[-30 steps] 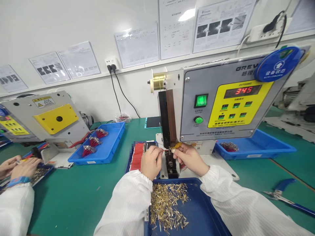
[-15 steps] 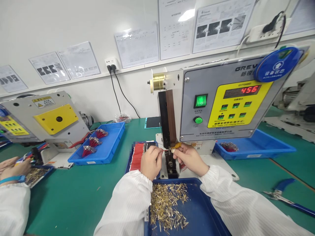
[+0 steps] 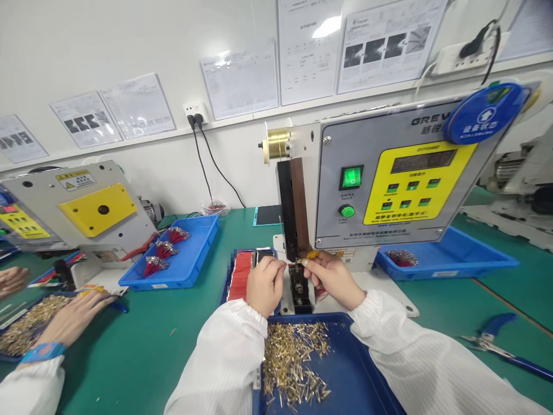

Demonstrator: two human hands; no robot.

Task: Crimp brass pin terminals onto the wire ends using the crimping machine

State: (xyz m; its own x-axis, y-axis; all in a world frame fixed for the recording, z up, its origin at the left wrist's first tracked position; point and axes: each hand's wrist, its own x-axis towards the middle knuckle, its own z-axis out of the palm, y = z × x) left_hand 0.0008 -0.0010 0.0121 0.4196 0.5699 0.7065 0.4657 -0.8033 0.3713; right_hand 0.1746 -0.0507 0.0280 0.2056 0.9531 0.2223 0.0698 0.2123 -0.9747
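Observation:
My left hand (image 3: 265,283) is closed in a pinch on a thin red wire (image 3: 288,264), which reaches into the gap below the machine's dark pressing head (image 3: 292,213). On the other side of that gap, my right hand (image 3: 337,279) has thumb and index finger pinched together. A yellow cover (image 3: 311,254) sits on one of its fingertips. What the right hand pinches is too small to make out. Just under both hands stands the black lower die block (image 3: 301,288). A blue tray (image 3: 354,369) with many small gold-coloured metal pins (image 3: 294,357) lies between my forearms.
Red wires (image 3: 241,275) lie in a holder beside my left hand. The grey crimping machine (image 3: 367,132) rises at right. Blue trays with red wire bundles (image 3: 156,265) stand left and right. Cutting pliers (image 3: 488,343) lie at right. A co-worker's hand (image 3: 73,320) rests at left.
My hands stay almost in place at the die. The machine's red display, showing 456 before, is now dark. The co-worker's nearer hand has moved right and stretched out across the table.

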